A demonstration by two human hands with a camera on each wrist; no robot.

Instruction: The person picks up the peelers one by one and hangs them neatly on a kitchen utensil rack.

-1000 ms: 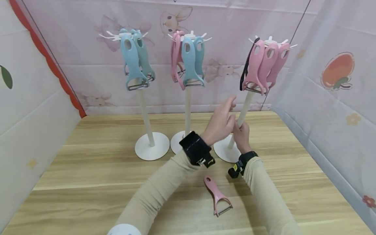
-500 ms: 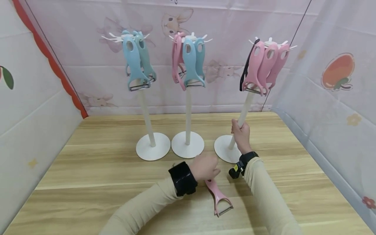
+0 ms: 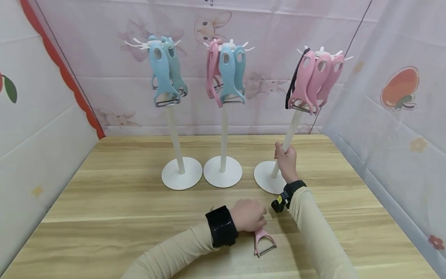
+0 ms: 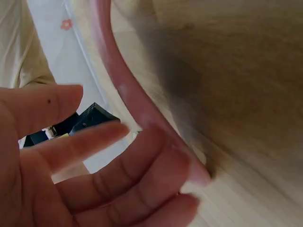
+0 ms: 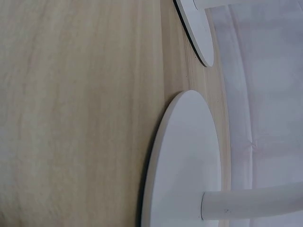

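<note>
My left hand (image 3: pixel 249 215) is over the handle of a pink peeler (image 3: pixel 264 240) lying on the wooden table. In the left wrist view, its thumb stands apart from loosely bent fingers (image 4: pixel 147 179), whose tips overlap the pink handle (image 4: pixel 128 87). Farther back, my right hand (image 3: pixel 287 162) grips the white pole (image 3: pixel 292 126) of the right-hand display stand. Several pink peelers (image 3: pixel 318 75) and one black peeler (image 3: pixel 294 83) hang from that stand's hooks. The right wrist view shows its round white base (image 5: pixel 182 156); the gripping hand is outside that view.
Two more white stands are to the left, with round bases (image 3: pixel 223 180) close together. The middle one carries blue peelers (image 3: pixel 228 71) and a pink one (image 3: pixel 211 71); blue and green peelers (image 3: pixel 177 71) hang on the left one. Fabric walls (image 3: pixel 376 128) border the table.
My left hand has come down from beside the right stand's pole to the pink peeler on the table. The right hand keeps its grip on the pole.
</note>
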